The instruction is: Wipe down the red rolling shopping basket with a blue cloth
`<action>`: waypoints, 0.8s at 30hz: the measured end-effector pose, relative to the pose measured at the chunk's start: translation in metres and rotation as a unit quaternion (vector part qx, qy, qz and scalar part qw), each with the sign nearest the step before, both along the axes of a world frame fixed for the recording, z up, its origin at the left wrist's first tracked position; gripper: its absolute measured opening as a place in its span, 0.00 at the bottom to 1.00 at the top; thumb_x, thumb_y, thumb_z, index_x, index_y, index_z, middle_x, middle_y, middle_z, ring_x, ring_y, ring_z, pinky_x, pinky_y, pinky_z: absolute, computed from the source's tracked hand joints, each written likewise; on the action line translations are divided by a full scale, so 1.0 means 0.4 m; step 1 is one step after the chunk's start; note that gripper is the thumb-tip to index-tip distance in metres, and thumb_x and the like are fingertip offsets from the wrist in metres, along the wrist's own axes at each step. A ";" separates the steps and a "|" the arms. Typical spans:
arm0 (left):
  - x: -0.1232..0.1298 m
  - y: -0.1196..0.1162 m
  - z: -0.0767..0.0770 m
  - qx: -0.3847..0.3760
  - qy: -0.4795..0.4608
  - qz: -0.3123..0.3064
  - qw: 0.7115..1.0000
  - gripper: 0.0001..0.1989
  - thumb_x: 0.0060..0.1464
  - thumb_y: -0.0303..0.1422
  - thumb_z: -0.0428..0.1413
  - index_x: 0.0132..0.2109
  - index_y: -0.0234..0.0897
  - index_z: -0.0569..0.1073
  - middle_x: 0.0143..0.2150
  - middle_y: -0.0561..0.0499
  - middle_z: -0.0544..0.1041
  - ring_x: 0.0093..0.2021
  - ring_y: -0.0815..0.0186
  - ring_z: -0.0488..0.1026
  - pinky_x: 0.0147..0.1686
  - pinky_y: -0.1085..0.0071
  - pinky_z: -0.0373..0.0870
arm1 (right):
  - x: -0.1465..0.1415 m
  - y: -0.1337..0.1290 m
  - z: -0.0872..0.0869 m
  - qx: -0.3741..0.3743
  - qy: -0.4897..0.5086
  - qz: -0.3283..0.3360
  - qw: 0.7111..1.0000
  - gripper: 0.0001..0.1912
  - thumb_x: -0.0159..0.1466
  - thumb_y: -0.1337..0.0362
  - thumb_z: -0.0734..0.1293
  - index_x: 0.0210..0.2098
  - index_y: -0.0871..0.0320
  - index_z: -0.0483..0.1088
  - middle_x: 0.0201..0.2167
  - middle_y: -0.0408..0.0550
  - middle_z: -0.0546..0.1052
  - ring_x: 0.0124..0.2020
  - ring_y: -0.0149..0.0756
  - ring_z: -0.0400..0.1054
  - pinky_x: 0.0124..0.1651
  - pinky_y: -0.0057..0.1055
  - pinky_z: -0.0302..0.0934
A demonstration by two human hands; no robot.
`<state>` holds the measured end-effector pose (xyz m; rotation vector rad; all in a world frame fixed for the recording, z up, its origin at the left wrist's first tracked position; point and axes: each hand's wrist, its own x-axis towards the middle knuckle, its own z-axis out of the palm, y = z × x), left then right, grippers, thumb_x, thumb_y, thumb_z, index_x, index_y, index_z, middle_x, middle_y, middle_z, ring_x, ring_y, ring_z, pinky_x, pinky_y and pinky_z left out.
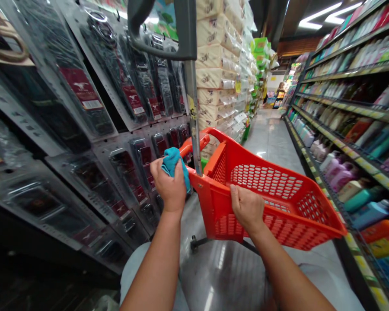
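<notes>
My left hand (pixel 168 183) is closed on a teal cloth (pixel 172 162), which lies against the end of the red handle part of a shopping basket cart (pixel 220 190). The fingertips are partly hidden by the cloth and hand. My right hand (pixel 248 207) grips the near top rim of the cart, thumb on the inner side and fingers over the outside wall. The basket has perforated sides, and no goods show inside it. From the cart's rear corner a metal pole (pixel 192 108) rises to a dark grey loop handle (pixel 168 52).
Packaged belts (pixel 132 103) hang on the left wall close to my left hand. Stacked tissue packs (pixel 215 73) stand beyond the cart. A shelf of bottles (pixel 346 168) lines the right side. The grey tiled floor (pixel 269 129) runs down the aisle between.
</notes>
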<state>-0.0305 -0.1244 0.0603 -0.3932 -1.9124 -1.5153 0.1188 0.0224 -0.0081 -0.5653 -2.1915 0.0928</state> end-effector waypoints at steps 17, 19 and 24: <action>0.011 -0.123 0.135 -0.123 -0.075 -0.248 0.958 0.15 0.51 0.42 0.61 0.43 0.38 0.77 0.40 0.49 0.79 0.40 0.61 0.76 0.42 0.65 0.73 | 0.132 0.096 -0.017 0.038 0.081 0.082 0.993 0.31 0.75 0.56 0.55 0.15 0.57 0.60 0.13 0.43 0.65 0.17 0.28 0.56 0.27 0.33 0.43; 0.061 -0.131 0.155 -0.206 0.019 -0.281 0.937 0.11 0.56 0.38 0.58 0.43 0.39 0.78 0.43 0.49 0.80 0.44 0.61 0.75 0.48 0.62 0.71 | 0.147 0.117 -0.022 0.016 0.080 0.095 0.992 0.31 0.75 0.55 0.55 0.15 0.56 0.58 0.13 0.42 0.63 0.16 0.28 0.55 0.27 0.32 0.44; 0.138 -0.140 0.191 -0.381 0.193 -0.350 0.834 0.11 0.59 0.28 0.53 0.46 0.43 0.78 0.48 0.51 0.81 0.50 0.61 0.73 0.55 0.61 0.67 | 0.187 0.175 -0.034 -0.070 0.073 0.135 0.986 0.31 0.74 0.52 0.55 0.15 0.55 0.57 0.13 0.41 0.62 0.16 0.28 0.57 0.26 0.31 0.47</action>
